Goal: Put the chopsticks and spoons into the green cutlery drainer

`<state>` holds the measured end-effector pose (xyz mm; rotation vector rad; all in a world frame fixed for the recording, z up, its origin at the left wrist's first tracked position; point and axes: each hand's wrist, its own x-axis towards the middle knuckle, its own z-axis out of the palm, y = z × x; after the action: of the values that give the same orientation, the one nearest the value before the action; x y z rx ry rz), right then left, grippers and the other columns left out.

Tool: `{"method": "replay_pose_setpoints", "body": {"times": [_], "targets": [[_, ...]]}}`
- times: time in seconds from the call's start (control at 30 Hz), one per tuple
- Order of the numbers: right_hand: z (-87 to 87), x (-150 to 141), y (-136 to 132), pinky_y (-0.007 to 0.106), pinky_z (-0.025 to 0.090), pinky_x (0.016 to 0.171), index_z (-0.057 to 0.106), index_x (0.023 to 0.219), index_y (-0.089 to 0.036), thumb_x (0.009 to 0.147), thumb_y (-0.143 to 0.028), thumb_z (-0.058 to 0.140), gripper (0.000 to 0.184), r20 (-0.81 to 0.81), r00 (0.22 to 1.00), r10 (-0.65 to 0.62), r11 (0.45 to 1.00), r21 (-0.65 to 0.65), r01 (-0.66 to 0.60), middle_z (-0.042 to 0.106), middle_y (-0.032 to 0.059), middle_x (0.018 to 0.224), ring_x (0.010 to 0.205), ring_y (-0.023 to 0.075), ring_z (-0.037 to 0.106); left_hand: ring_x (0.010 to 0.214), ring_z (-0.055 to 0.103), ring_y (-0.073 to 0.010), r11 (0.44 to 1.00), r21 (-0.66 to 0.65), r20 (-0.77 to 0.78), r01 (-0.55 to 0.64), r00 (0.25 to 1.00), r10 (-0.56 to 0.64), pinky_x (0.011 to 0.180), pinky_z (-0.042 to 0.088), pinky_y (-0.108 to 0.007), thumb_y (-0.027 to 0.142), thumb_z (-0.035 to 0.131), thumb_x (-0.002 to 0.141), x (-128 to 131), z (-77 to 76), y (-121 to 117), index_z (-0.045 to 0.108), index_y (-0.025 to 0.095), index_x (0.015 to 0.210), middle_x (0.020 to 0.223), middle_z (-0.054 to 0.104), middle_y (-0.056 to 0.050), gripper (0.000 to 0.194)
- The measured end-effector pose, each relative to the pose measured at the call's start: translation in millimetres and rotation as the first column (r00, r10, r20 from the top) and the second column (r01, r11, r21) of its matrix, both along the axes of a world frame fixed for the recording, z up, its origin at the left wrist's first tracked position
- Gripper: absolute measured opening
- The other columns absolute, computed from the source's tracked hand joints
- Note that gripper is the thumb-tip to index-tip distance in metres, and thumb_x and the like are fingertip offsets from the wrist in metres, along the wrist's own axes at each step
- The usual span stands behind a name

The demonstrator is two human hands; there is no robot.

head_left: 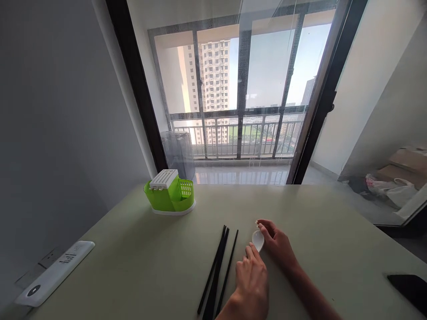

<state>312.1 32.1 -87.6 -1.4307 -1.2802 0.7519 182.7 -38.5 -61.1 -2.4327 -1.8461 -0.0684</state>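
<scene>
My left hand (252,275) is closed around a white spoon (258,240) whose round bowl shows just beyond the fingertips. The handle is hidden under the hand. My right hand (276,242) is beside the bowl with its fingers curled together. At its fingertips is a small pale bit that I cannot make out. Left of my left hand, several black chopsticks (216,266) lie on the table, some bunched together and one chopstick (228,271) apart from them.
Farther back on the pale green table (160,258) stands a green and white utensil holder (170,193). A white power strip (56,273) runs along the left edge by the wall. A black object (408,289) lies at the right edge. Beyond the table is a glass door.
</scene>
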Motion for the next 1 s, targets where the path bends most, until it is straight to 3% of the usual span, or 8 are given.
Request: {"method": "replay_pose_setpoints", "body": {"times": [0.23, 0.4, 0.53, 0.6, 0.7, 0.83, 0.93, 1.0], "targets": [[1.5, 0, -1, 0.037, 0.055, 0.086, 0.073, 0.102, -0.023, 0.092, -0.047, 0.053, 0.033, 0.149, 0.987, 0.066, 0.993, 0.085, -0.079, 0.079, 0.0074, 0.105, 0.093, 0.0257, 0.073, 0.078, 0.074, -0.0231, 0.997, 0.066, 0.063, 0.046, 0.997, -0.051, 0.06, 0.06, -0.028, 0.01, 0.059, 0.089, 13, -30.5, -5, 0.06, 0.015, 0.145, 0.115, 0.074, -0.018, 0.056], [-1.1, 1, -2, 0.036, 0.054, 0.088, 0.073, 0.1, -0.024, 0.091, -0.037, 0.052, 0.026, 0.233, 0.955, 0.184, 0.97, 0.112, -0.214, 0.079, 0.0049, 0.1, 0.094, 0.024, 0.072, 0.083, 0.073, -0.027, 0.996, 0.034, 0.034, 0.077, 0.996, -0.078, 0.064, 0.061, -0.033, 0.009, 0.055, 0.09, 19, -34.4, -7, 0.063, 0.012, 0.141, 0.116, 0.074, -0.02, 0.052], [-3.1, 0, -3, 0.035, 0.054, 0.085, 0.073, 0.095, -0.024, 0.091, -0.033, 0.052, 0.023, 0.298, 0.923, 0.244, 0.949, 0.123, -0.29, 0.078, 0.0043, 0.096, 0.09, 0.0227, 0.072, 0.085, 0.071, -0.0277, 0.996, -0.018, 0.043, 0.089, 0.995, -0.088, 0.069, 0.059, -0.034, 0.011, 0.053, 0.091, 18, -25.6, -5, 0.072, 0.011, 0.126, 0.106, 0.075, -0.019, 0.04], [-2.4, -1, -4, 0.034, 0.054, 0.084, 0.073, 0.094, -0.024, 0.092, -0.034, 0.053, 0.023, 0.316, 0.917, 0.244, 0.947, 0.125, -0.296, 0.078, 0.0044, 0.096, 0.089, 0.0225, 0.071, 0.09, 0.07, -0.0297, 0.988, -0.059, 0.053, 0.141, 0.989, -0.138, 0.078, 0.058, -0.038, 0.015, 0.056, 0.09, 10, -13.2, -5, 0.074, 0.008, 0.119, 0.102, 0.074, -0.02, 0.035], [0.5, -2, -4, 0.034, 0.054, 0.085, 0.074, 0.094, -0.025, 0.092, -0.036, 0.053, 0.024, 0.313, 0.916, 0.251, 0.943, 0.132, -0.304, 0.078, 0.0049, 0.098, 0.09, 0.0227, 0.071, 0.103, 0.065, -0.0352, 0.971, -0.036, 0.115, 0.238, 0.966, -0.232, 0.093, 0.053, -0.047, 0.027, 0.062, 0.088, -15, 18.0, 1, 0.072, 0.006, 0.117, 0.11, 0.071, -0.023, 0.037], [5.3, -2, -3, 0.034, 0.053, 0.086, 0.075, 0.094, -0.025, 0.093, -0.043, 0.056, 0.027, 0.275, 0.912, 0.303, 0.93, 0.123, -0.346, 0.077, 0.0052, 0.096, 0.09, 0.0233, 0.071, 0.113, 0.06, -0.0324, 0.962, 0.219, 0.305, 0.163, 0.925, -0.226, 0.1, 0.05, -0.048, 0.029, 0.059, 0.093, -71, 73.2, 33, 0.066, 0.017, 0.121, 0.12, 0.066, -0.015, 0.032], [6.0, -1, -2, 0.034, 0.052, 0.083, 0.075, 0.095, -0.024, 0.092, -0.048, 0.06, 0.028, 0.222, 0.919, 0.324, 0.931, 0.094, -0.351, 0.076, 0.0043, 0.091, 0.085, 0.0229, 0.069, 0.131, 0.049, -0.0352, 0.873, 0.485, 0.297, 0.05, 0.929, -0.218, 0.11, 0.041, -0.054, 0.03, 0.056, 0.096, -123, 106.9, 78, 0.064, 0.018, 0.122, 0.131, 0.06, -0.017, 0.03], [4.3, 1, -1, 0.033, 0.052, 0.083, 0.075, 0.096, -0.024, 0.091, -0.052, 0.062, 0.031, 0.177, 0.926, 0.332, 0.934, 0.075, -0.349, 0.075, 0.0038, 0.088, 0.085, 0.023, 0.068, 0.137, 0.043, -0.0391, 0.807, 0.59, 0.265, -0.025, 0.95, -0.164, 0.114, 0.036, -0.058, 0.033, 0.054, 0.097, -159, 120.7, 109, 0.063, 0.017, 0.121, 0.136, 0.057, -0.02, 0.031]]}}
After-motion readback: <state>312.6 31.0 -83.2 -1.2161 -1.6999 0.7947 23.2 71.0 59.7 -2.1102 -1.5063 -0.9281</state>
